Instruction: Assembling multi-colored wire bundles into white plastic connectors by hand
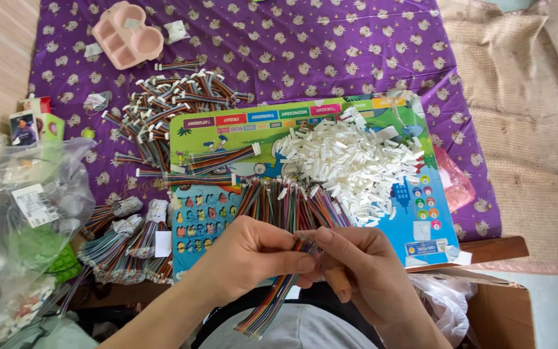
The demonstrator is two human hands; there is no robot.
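A purple cloth [330, 58] covers the counter. Left hand [253, 255] and right hand [356, 265] meet fingertip to fingertip, both pinching one ribbon cable [272, 304] that hangs below them. Just beyond the hands lie loose cables [285, 203], then white connectors [350, 161] on a colourful board [421, 220].

My left hand [253, 255] and right hand [356, 265] pinch one multicoloured ribbon cable [279, 297] just below the colourful board [227, 132]. On that board lies a heap of white connectors [350, 161]; left of it, finished cables [163, 103] cover the purple cloth [305, 52].
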